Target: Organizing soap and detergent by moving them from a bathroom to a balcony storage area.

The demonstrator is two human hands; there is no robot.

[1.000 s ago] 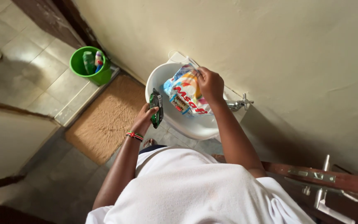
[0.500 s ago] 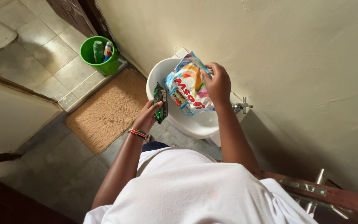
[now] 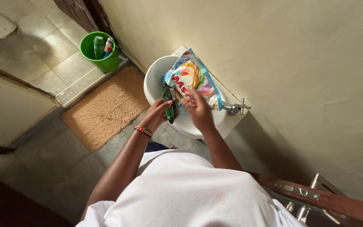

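Multicoloured packet (image 3: 192, 77), green sachet (image 3: 169, 102), white basin (image 3: 154, 80), green bucket (image 3: 97, 52), tan mat (image 3: 106, 107)

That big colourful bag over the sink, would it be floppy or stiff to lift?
Probably floppy: the colourful bag is thin film that creases under the right hand. It bulges, so likely weighty for its size. Its glossy skin may be slippery.

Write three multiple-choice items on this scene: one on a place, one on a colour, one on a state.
1. Where does the bucket stand?
A. in the sink
B. on the tiles beside the mat
C. on the door handle

2. What colour is the bucket?
A. red
B. white
C. green

3. What does the left hand hold?
A. a dark packet
B. nothing
C. the tap

Answers: 1 B, it sits on tiles past the mat; 2 C, its wall is green; 3 A, fingers clasp the packet over the sink.
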